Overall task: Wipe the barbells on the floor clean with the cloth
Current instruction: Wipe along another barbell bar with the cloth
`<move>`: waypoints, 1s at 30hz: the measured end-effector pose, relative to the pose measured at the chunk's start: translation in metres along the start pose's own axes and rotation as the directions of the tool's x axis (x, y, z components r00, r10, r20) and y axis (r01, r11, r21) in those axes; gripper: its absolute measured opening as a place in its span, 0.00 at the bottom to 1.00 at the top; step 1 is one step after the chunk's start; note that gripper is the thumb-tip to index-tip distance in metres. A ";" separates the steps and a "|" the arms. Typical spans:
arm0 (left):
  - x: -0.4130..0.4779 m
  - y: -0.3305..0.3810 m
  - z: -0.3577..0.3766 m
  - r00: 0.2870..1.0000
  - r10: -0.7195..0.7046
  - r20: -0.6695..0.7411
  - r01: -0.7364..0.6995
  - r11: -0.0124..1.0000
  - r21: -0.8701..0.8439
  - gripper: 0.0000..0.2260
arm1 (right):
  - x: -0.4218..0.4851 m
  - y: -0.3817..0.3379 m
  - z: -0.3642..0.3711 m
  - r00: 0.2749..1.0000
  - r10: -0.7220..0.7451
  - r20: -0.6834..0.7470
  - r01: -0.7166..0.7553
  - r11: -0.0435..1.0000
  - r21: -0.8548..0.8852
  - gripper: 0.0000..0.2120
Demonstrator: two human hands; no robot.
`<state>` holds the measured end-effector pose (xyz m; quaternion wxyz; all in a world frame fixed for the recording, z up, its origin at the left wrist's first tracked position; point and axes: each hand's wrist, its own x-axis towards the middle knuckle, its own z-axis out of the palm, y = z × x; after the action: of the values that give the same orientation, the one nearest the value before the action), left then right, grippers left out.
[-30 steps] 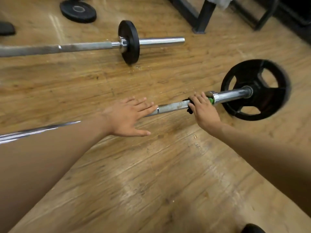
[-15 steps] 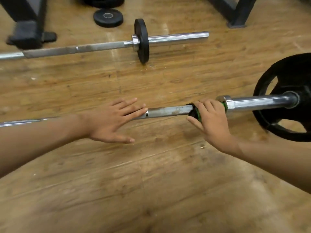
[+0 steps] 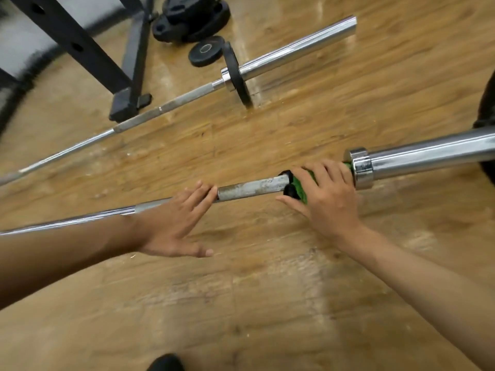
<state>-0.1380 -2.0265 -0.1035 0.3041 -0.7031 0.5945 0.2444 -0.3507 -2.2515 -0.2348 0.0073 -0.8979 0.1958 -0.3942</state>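
1. My right hand (image 3: 329, 199) grasps the green and black cloth (image 3: 298, 190). My fingers curl over it, and it is wrapped around the shaft of the near steel barbell (image 3: 251, 188).
2. The cloth lies just beside the chrome collar (image 3: 361, 168). After the collar, the thick shiny sleeve (image 3: 428, 153) goes out at the right edge of the view.
3. My left hand (image 3: 174, 223) is released and flat. Its straight fingers (image 3: 203, 192) rest on the same shaft and the thumb is spread toward me.
4. Between my two hands a short dull grey part of the shaft is bare.
5. This barbell lies on the brown wooden floor (image 3: 241, 303). At the right edge I see only a part of a large black plate (image 3: 488, 103).
6. The second steel barbell (image 3: 294, 50) lies farther away, with a small black plate (image 3: 237, 76) on it. A wide strip of floor is between the two bars.
7. Behind it, toward the far left, stand a black steel rack foot (image 3: 128, 76) and a pile of loose black plates (image 3: 192, 17).
8. On my side of the near bar the floor is open, except for a black shoe tip (image 3: 166, 362) at the lower edge.
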 end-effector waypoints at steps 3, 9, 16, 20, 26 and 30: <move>-0.003 0.004 -0.006 0.999 0.006 -0.048 -0.009 0.997 -0.070 0.56 | -0.007 -0.004 -0.009 0.997 0.041 -0.071 -0.030 0.988 0.152 0.21; 0.017 0.030 0.006 0.928 -0.020 -0.372 -0.056 0.980 -0.191 0.39 | 0.016 -0.013 -0.073 0.917 0.379 -0.124 -0.279 0.832 0.479 0.18; 0.097 0.080 -0.035 0.853 0.069 -0.518 -0.188 0.965 -0.181 0.46 | 0.029 0.024 -0.095 0.889 0.451 -0.077 -0.414 0.864 0.286 0.20; 0.104 0.093 -0.024 0.795 0.086 -0.601 -0.163 0.984 -0.075 0.40 | 0.008 0.021 -0.073 0.959 0.265 0.105 -0.259 0.964 -0.063 0.16; 0.101 0.100 -0.015 0.749 0.132 -0.649 -0.181 0.984 -0.009 0.43 | -0.018 0.021 -0.087 0.938 0.002 0.347 0.081 0.971 -0.225 0.13; 0.093 0.104 -0.012 0.775 0.137 -0.617 -0.192 0.981 -0.023 0.48 | 0.017 0.008 -0.086 0.890 0.191 0.414 -0.064 0.952 -0.300 0.14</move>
<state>-0.2247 -2.1104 -0.1749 0.0425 -0.7017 0.7092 0.0538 -0.4040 -2.2531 -0.1653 -0.0489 -0.9404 0.3016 -0.1492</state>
